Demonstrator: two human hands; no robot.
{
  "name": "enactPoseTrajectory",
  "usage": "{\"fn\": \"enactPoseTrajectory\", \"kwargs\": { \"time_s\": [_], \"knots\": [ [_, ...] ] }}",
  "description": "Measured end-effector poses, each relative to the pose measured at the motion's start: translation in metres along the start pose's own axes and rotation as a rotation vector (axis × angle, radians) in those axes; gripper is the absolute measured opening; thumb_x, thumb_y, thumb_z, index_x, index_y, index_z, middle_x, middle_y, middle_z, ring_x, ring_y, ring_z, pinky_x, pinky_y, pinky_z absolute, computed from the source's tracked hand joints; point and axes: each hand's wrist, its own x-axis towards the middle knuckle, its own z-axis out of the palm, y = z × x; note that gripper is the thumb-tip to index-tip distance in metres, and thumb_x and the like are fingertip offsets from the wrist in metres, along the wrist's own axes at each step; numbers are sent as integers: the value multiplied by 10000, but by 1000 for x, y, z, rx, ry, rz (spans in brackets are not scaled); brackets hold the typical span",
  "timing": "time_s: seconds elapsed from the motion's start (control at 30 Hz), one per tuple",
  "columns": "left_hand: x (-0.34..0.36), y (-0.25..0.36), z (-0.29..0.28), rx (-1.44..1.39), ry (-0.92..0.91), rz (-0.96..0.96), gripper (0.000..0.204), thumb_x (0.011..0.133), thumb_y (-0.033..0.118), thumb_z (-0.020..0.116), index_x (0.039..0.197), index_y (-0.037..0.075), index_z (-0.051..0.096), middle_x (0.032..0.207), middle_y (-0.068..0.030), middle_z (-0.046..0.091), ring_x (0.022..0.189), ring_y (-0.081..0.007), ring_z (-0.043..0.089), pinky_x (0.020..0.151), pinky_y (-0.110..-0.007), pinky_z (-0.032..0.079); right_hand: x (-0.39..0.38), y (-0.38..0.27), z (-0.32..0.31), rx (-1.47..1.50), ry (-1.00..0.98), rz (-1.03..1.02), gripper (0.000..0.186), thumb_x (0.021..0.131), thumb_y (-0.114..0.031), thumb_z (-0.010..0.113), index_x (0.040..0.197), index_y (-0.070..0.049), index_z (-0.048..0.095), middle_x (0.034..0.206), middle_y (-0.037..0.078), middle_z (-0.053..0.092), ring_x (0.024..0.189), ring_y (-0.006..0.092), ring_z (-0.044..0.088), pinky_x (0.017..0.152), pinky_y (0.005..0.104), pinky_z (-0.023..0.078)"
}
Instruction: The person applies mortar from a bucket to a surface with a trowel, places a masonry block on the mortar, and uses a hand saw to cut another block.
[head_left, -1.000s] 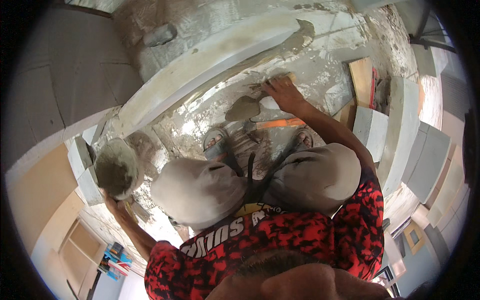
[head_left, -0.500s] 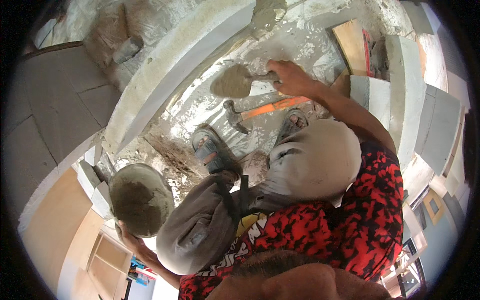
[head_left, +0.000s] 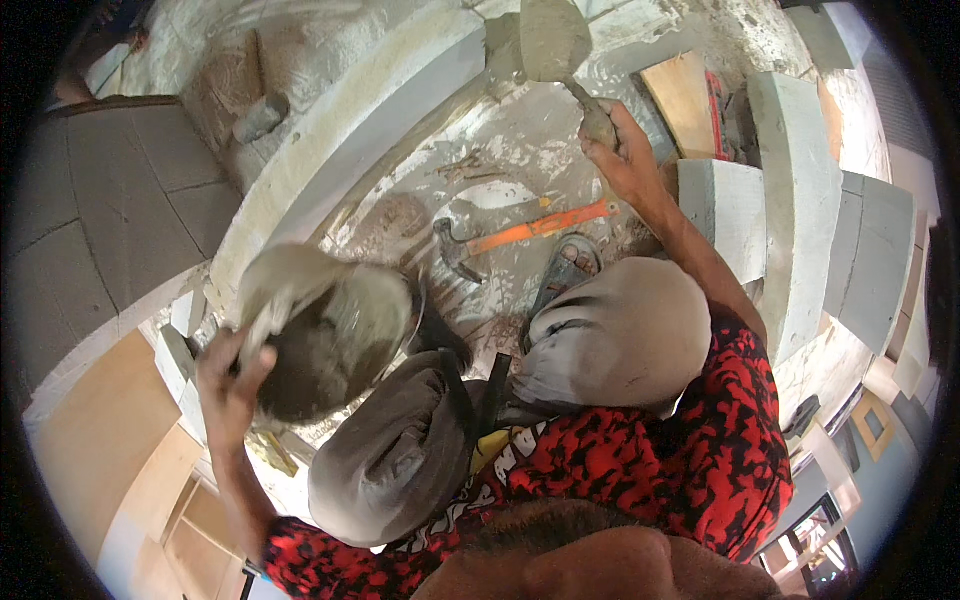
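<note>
My right hand [head_left: 628,155] grips a trowel by its handle. The trowel's blade [head_left: 555,45] is coated in grey mortar and is held out at the far end of a long pale block [head_left: 350,130]. At the left, my left hand [head_left: 230,385] is closed on the rim of a round bucket [head_left: 375,310], its thumb over the edge. Dark wet mortar [head_left: 310,365] lies inside the bucket, which is tilted beside my left knee; its far side is blurred by motion. Between my feet and the trowel lies a claw hammer [head_left: 545,225] with an orange handle.
Pale blocks [head_left: 795,190] stand at the right, with a wooden board [head_left: 680,95] and a red-edged tool [head_left: 716,105] beside them. A mallet [head_left: 262,118] rests beyond the long block. Grey paving [head_left: 130,190] lies far left. My sandalled foot [head_left: 570,265] is near the hammer.
My right hand has moved the trowel away from me, from above the hammer to the long block's far end. My left hand has raised and tilted the bucket, bringing it rightward.
</note>
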Motion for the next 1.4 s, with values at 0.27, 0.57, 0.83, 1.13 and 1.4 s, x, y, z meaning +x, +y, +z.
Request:
{"fn": "enactPoseTrajectory", "kwargs": {
  "time_s": [0.27, 0.57, 0.83, 1.13, 1.4],
  "knots": [
    [109, 97, 82, -466, -256, -52, 389, 876, 322, 673, 1114, 63, 508, 880, -4, 533, 771, -85, 465, 664, -254, 395, -70, -51, -63, -181, 206, -105, 425, 793, -114, 634, 1187, -14, 509, 1026, 168, 614, 956, 232, 599, 853, 328, 458],
    [170, 106, 191, -562, -370, 232, 442, 897, 332, 643, 1185, 9, 558, 745, 53, 427, 674, -56, 389, 605, -238, 353, -132, -93, -74, -714, -70, 148, 490, 780, -149, 635, 1233, -7, 511, 1134, 234, 600, 988, 388, 612, 869, 409, 485],
    [192, 102, 208, -566, -465, 248, 403, 984, 319, 488, 1306, 77, 520, 941, -5, 615, 760, -94, 527, 700, -250, 450, -108, -60, -25, -1028, -213, 138, 531, 763, -8, 586, 1268, 18, 424, 943, 262, 561, 794, 441, 611, 691, 484, 507],
    [180, 124, 222, -430, -384, 463, 463, 965, 302, 487, 1324, 11, 474, 1084, -152, 629, 968, -208, 585, 869, -332, 445, -69, -35, -1, -1248, -518, 63, 422, 839, -52, 504, 1223, 104, 422, 926, 289, 568, 716, 397, 642, 607, 447, 533],
    [177, 114, 214, -534, -380, 391, 451, 974, 307, 483, 1318, 15, 468, 1035, -91, 600, 903, -169, 560, 812, -317, 459, -113, -72, -2, -766, -616, 239, 448, 829, -75, 526, 1243, 64, 427, 834, 296, 590, 759, 447, 616, 661, 487, 517]
  ]
}}
